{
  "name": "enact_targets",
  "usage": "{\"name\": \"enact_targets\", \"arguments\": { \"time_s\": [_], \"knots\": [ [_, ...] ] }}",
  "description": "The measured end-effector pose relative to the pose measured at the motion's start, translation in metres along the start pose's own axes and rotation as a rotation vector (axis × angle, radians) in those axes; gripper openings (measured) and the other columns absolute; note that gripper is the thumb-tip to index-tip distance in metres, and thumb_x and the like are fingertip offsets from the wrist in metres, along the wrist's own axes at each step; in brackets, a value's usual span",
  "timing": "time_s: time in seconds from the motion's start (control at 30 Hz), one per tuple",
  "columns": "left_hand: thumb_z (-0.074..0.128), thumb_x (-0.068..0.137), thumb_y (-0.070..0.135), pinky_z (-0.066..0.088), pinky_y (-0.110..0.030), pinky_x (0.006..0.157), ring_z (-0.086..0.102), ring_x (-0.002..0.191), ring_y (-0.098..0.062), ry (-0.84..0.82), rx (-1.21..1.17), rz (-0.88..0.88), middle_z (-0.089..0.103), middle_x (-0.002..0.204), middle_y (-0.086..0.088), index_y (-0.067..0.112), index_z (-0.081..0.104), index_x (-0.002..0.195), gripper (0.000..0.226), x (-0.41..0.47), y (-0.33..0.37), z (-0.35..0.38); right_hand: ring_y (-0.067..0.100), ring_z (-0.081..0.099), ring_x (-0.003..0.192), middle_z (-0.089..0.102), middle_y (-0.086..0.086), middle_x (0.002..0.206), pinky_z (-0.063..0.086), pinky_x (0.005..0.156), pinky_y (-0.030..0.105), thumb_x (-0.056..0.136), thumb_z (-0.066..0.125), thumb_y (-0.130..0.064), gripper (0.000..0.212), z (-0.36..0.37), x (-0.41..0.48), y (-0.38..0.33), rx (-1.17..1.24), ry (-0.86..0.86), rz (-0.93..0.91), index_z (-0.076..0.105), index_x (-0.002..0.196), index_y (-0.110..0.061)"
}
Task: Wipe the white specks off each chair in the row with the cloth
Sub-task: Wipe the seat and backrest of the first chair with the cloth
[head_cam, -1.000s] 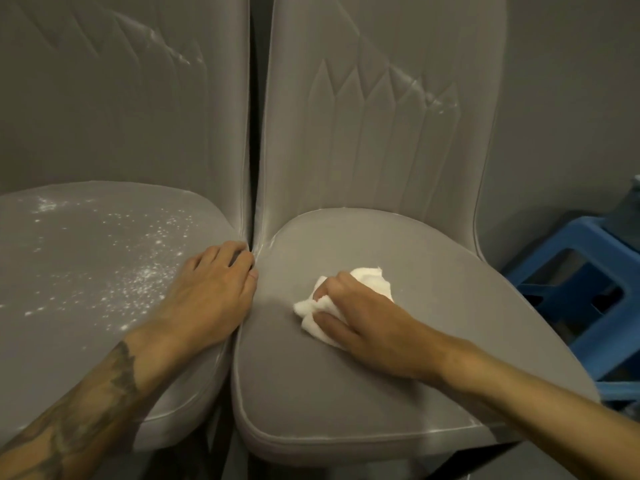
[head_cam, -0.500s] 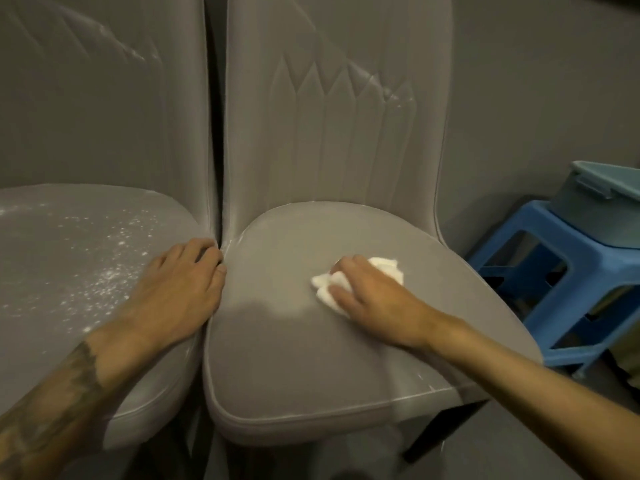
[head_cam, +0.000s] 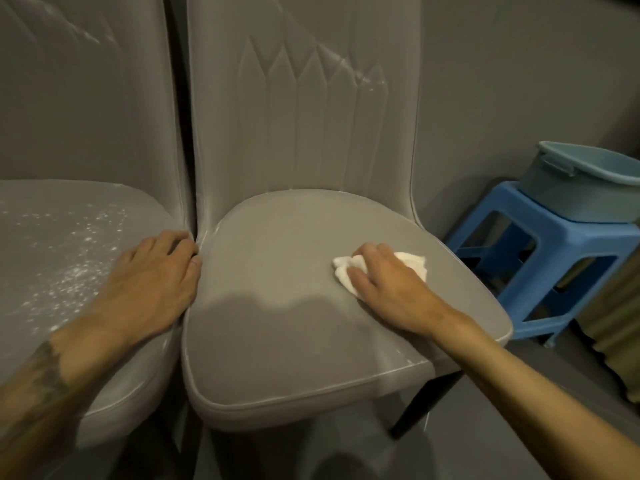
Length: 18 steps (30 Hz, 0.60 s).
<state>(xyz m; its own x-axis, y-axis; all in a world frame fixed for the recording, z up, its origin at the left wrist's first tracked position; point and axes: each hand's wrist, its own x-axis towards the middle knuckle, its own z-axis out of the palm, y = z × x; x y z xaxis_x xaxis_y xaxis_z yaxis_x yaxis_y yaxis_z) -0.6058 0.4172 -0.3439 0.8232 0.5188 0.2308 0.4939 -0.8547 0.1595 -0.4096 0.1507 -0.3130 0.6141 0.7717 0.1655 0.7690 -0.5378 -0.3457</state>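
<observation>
Two grey padded chairs stand side by side. On the right chair's seat my right hand presses a crumpled white cloth, fingers curled over it, near the seat's right side. That seat looks free of specks; a few white marks show on its backrest and front right rim. The left chair's seat is strewn with white specks. My left hand rests flat on the left seat's right edge, fingertips at the gap between the chairs.
A blue plastic stool stands to the right of the right chair, with a teal lidded tub on top. A grey wall is behind. Something olive-coloured sits at the far right edge.
My right hand has slid the cloth from the middle of the right seat toward its right side. The camera has swung right, showing more of the stool and tub. The left hand has stayed put.
</observation>
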Motion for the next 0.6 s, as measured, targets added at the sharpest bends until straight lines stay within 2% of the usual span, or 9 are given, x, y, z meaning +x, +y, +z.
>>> {"name": "enact_targets", "arguments": {
  "time_s": [0.03, 0.1, 0.17, 0.23, 0.3, 0.4, 0.47, 0.53, 0.6],
  "knots": [
    [0.036, 0.107, 0.034, 0.043, -0.053, 0.100, 0.055, 0.118, -0.037, -0.004, 0.001, -0.005, 0.051, 0.142, -0.010, 0.015, 0.060, 0.127, 0.036, 0.000, 0.000, 0.000, 0.023, 0.055, 0.097, 0.052, 0.006, 0.114, 0.039, 0.083, 0.034, 0.103, 0.041, -0.039, 0.026, 0.004, 0.000, -0.001, -0.009, 0.033, 0.044, 0.049, 0.117, -0.018],
    [0.032, 0.108, 0.037, 0.043, -0.053, 0.099, 0.056, 0.116, -0.038, 0.002, 0.001, -0.006, 0.051, 0.141, -0.010, 0.015, 0.059, 0.126, 0.039, 0.000, -0.002, 0.001, 0.029, 0.054, 0.099, 0.052, 0.008, 0.113, 0.040, 0.085, 0.039, 0.103, 0.042, -0.036, 0.026, 0.014, -0.007, -0.019, -0.019, 0.067, 0.002, 0.050, 0.116, -0.016],
    [0.022, 0.105, 0.043, 0.045, -0.054, 0.097, 0.057, 0.112, -0.038, 0.000, 0.019, 0.005, 0.052, 0.138, -0.010, 0.016, 0.059, 0.124, 0.050, 0.000, -0.004, 0.001, 0.025, 0.054, 0.096, 0.052, 0.004, 0.112, 0.042, 0.087, 0.039, 0.104, 0.041, -0.039, 0.025, 0.021, -0.024, -0.043, 0.029, 0.042, -0.138, 0.050, 0.115, -0.018],
    [0.015, 0.100, 0.050, 0.046, -0.055, 0.096, 0.057, 0.111, -0.038, -0.012, 0.038, 0.022, 0.052, 0.137, -0.010, 0.016, 0.059, 0.122, 0.060, 0.000, -0.006, 0.002, 0.018, 0.054, 0.092, 0.052, -0.001, 0.111, 0.045, 0.085, 0.036, 0.104, 0.039, -0.043, 0.024, 0.014, -0.037, -0.046, 0.039, -0.001, -0.182, 0.049, 0.113, -0.023],
    [0.014, 0.099, 0.051, 0.046, -0.056, 0.098, 0.057, 0.114, -0.039, -0.023, 0.045, 0.028, 0.052, 0.138, -0.010, 0.017, 0.059, 0.121, 0.061, 0.000, -0.008, 0.003, 0.019, 0.053, 0.093, 0.051, -0.002, 0.110, 0.043, 0.086, 0.038, 0.104, 0.039, -0.043, 0.024, 0.004, -0.039, -0.026, 0.015, 0.005, -0.134, 0.049, 0.113, -0.024],
    [0.013, 0.099, 0.052, 0.046, -0.057, 0.099, 0.056, 0.118, -0.039, -0.028, 0.057, 0.040, 0.052, 0.139, -0.011, 0.017, 0.059, 0.120, 0.061, 0.001, -0.008, 0.004, 0.012, 0.052, 0.091, 0.050, -0.003, 0.111, 0.045, 0.085, 0.035, 0.104, 0.038, -0.042, 0.020, -0.003, -0.042, 0.003, 0.012, 0.072, 0.066, 0.047, 0.113, -0.027],
    [0.015, 0.100, 0.050, 0.047, -0.057, 0.097, 0.057, 0.114, -0.039, -0.032, 0.057, 0.032, 0.053, 0.137, -0.010, 0.017, 0.059, 0.119, 0.059, 0.001, -0.007, 0.004, 0.016, 0.052, 0.093, 0.050, -0.001, 0.111, 0.045, 0.086, 0.039, 0.104, 0.038, -0.040, 0.022, 0.005, -0.044, -0.004, 0.021, 0.144, 0.119, 0.049, 0.114, -0.024],
    [0.017, 0.100, 0.049, 0.047, -0.056, 0.095, 0.057, 0.111, -0.039, -0.026, 0.053, 0.021, 0.054, 0.136, -0.011, 0.016, 0.060, 0.119, 0.057, 0.001, -0.005, 0.002, 0.024, 0.053, 0.096, 0.050, 0.004, 0.112, 0.044, 0.088, 0.044, 0.102, 0.030, -0.042, 0.034, 0.018, -0.047, -0.028, -0.024, 0.148, 0.000, 0.051, 0.115, -0.019],
    [0.021, 0.100, 0.047, 0.048, -0.057, 0.092, 0.059, 0.108, -0.041, -0.013, 0.040, 0.005, 0.055, 0.135, -0.013, 0.014, 0.061, 0.119, 0.056, 0.001, -0.002, 0.001, 0.019, 0.051, 0.099, 0.050, 0.002, 0.116, 0.045, 0.089, 0.040, 0.102, 0.021, -0.047, 0.043, 0.024, -0.057, -0.046, -0.080, 0.082, -0.139, 0.050, 0.118, -0.020]
  ]
}}
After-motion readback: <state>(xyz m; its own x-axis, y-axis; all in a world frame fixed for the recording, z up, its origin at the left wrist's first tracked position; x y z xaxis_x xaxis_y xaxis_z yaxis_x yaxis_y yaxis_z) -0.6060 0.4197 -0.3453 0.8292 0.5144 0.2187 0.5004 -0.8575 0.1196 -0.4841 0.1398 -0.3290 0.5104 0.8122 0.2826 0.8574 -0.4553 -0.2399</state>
